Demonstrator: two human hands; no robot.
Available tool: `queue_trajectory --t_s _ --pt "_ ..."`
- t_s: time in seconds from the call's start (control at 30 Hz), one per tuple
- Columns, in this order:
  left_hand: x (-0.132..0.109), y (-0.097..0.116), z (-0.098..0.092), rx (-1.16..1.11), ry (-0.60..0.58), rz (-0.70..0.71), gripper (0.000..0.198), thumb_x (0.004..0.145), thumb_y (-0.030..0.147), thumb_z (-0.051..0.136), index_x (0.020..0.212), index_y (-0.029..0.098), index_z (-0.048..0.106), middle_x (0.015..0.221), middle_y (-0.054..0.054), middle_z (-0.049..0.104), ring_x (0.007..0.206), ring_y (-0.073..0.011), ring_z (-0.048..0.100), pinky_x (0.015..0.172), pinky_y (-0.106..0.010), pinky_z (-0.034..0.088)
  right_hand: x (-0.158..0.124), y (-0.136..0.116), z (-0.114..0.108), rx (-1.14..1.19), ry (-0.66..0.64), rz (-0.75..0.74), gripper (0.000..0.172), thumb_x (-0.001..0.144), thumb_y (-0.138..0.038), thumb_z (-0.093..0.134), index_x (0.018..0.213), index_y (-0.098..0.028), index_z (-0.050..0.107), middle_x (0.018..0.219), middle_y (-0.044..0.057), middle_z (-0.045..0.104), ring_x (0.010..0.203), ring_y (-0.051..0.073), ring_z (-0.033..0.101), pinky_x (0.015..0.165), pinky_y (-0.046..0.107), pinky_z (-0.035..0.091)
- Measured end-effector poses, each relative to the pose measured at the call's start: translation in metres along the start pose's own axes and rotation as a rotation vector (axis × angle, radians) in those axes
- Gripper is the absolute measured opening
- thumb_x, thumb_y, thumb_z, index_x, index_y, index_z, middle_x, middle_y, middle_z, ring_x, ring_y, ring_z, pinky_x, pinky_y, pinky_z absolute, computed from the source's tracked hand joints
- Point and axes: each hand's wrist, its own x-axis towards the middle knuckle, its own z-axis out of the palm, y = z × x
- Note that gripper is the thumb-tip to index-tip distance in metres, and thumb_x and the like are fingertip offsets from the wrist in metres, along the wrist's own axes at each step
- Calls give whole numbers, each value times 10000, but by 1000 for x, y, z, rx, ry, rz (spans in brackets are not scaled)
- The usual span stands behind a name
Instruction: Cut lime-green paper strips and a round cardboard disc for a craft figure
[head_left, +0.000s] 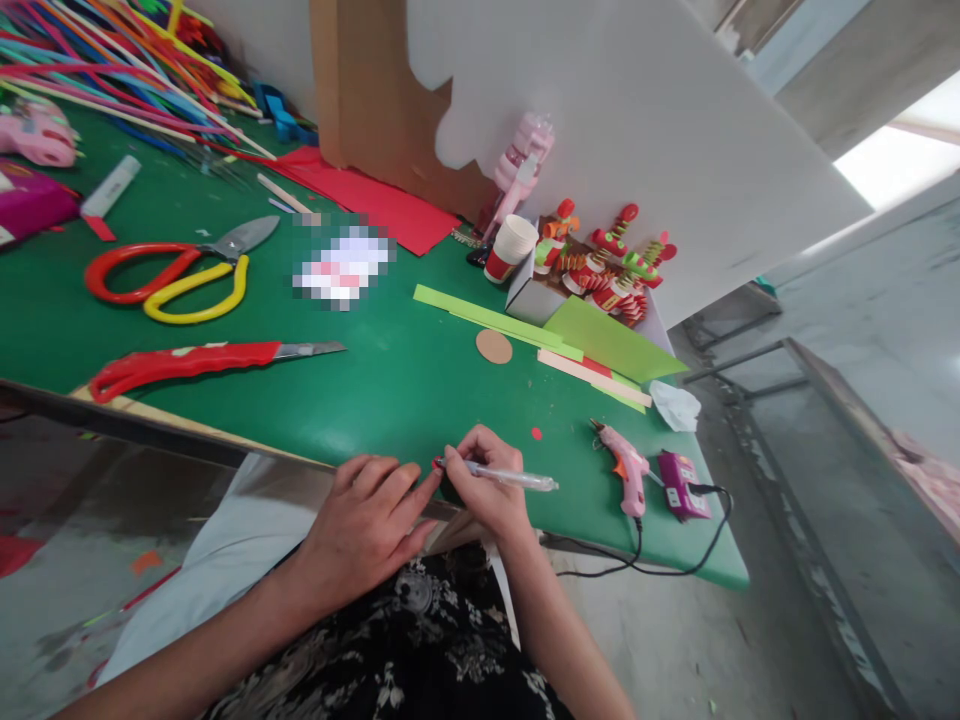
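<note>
Grips a clear pen (510,478) in the right hand (484,490), red end pointed toward the left fingertips, at the near edge of the green table (390,390). Rests the left hand (367,520) palm down just beside, fingers loosely extended. Shows to the right a pink glue gun (626,468) near a purple plug (681,485). Farther back: a cardboard disc (494,347), green paper strips (495,318), red-and-yellow scissors (180,272), a red utility knife (195,363).
</note>
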Motion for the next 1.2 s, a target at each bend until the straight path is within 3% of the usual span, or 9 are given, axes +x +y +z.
queue_trajectory --t_s 1.1,1.2 --pt "-4 -2 3 9 -19 0 316 920 280 535 1171 158 683 997 -93 665 952 -252 523 866 -415 386 1 -1 -2 21 -37 -6 234 722 -343 566 547 -237 452 476 -61 454 443 92 376 455 218 329" --pt "-3 -2 2 0 -26 -6 326 915 287 550 1194 170 673 999 -85 667 950 -248 526 869 -412 384 1 4 -4 87 10 34 251 741 -357 583 565 -233 453 486 -63 445 454 93 380 453 216 323"
